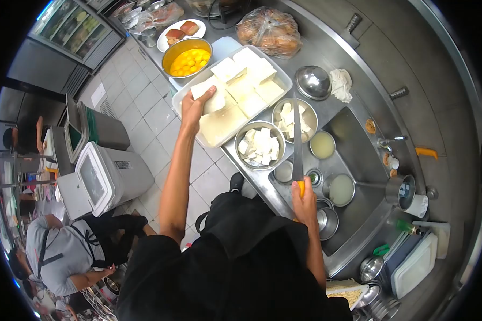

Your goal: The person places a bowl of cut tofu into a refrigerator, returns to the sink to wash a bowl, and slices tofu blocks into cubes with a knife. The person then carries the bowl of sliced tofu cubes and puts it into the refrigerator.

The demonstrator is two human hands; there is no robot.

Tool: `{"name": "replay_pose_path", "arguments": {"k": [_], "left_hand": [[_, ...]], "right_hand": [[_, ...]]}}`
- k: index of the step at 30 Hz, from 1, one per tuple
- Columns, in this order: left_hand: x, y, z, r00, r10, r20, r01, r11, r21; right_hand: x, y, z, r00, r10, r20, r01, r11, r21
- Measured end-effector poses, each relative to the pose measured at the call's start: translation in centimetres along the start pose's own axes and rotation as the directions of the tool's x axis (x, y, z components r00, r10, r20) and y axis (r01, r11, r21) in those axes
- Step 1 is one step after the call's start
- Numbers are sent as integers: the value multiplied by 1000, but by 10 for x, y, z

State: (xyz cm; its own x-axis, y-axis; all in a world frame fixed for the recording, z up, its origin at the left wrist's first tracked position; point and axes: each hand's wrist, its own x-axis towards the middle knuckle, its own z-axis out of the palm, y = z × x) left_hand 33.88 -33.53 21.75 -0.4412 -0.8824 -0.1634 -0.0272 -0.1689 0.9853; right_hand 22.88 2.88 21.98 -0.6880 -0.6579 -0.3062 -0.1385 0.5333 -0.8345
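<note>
My left hand grips a white tofu block over the near left part of a plastic tub, where more large blocks lie in cloudy liquid. In my right hand is the orange handle of a long knife, its blade pointing away from me across the edge of a metal bowl of white pieces. A second metal bowl of cut white cubes stands beside it, nearer me.
Egg yolks fill a metal bowl behind the tub. A bagged item and metal dome lie beyond. The sink is at right. Another person stands lower left, near bins.
</note>
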Motion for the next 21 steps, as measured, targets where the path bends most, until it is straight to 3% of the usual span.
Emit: {"name": "replay_pose_path", "arguments": {"k": [1, 2, 4, 6, 7, 8, 10, 13, 14, 18, 20, 21], "left_hand": [[-5, -2, 0, 1000, 4, -10, -4, 1000, -1], [-11, -4, 3, 993, -85, 81, 103, 962, -254], [-26, -8, 18, 955, -152, 254, 279, 751, -598], [-38, -11, 34, 875, -156, 458, 460, 561, -688], [-44, -6, 43, 809, -131, 573, 567, 431, -702], [-44, -13, 54, 807, -131, 576, 570, 427, -702], [-43, -28, 75, 843, -274, 464, 538, 386, -750], [-55, -24, 97, 806, -340, 484, 589, 380, -713], [-61, -16, 106, 804, -417, 424, 581, 396, -711], [-60, -47, 112, 793, -379, 477, 601, 361, -713], [-48, -80, 105, 747, -178, 640, 656, 350, -669], [-53, -69, 109, 747, -178, 641, 657, 349, -669]], "right_hand": [[3, -8, -1, 1000, 12, 28, -12, 1000, 6], [5, -19, 0, 999, 3, 32, -3, 1000, 4], [4, -50, 5, 992, -122, 22, 122, 992, -18], [7, -67, 12, 986, -160, 42, 160, 987, -9], [8, -75, 16, 979, -194, 62, 194, 981, 6], [9, -83, 19, 979, -185, 84, 184, 983, 12], [11, -92, 28, 972, -226, 69, 225, 974, 22], [11, -107, 31, 963, -262, 60, 261, 965, 36], [11, -111, 31, 957, -286, 40, 286, 958, 4], [13, -112, 34, 928, -373, -22, 369, 924, -105], [15, -110, 38, 922, -385, -38, 378, 918, -123], [16, -109, 40, 915, -400, -51, 390, 910, -140]]}}
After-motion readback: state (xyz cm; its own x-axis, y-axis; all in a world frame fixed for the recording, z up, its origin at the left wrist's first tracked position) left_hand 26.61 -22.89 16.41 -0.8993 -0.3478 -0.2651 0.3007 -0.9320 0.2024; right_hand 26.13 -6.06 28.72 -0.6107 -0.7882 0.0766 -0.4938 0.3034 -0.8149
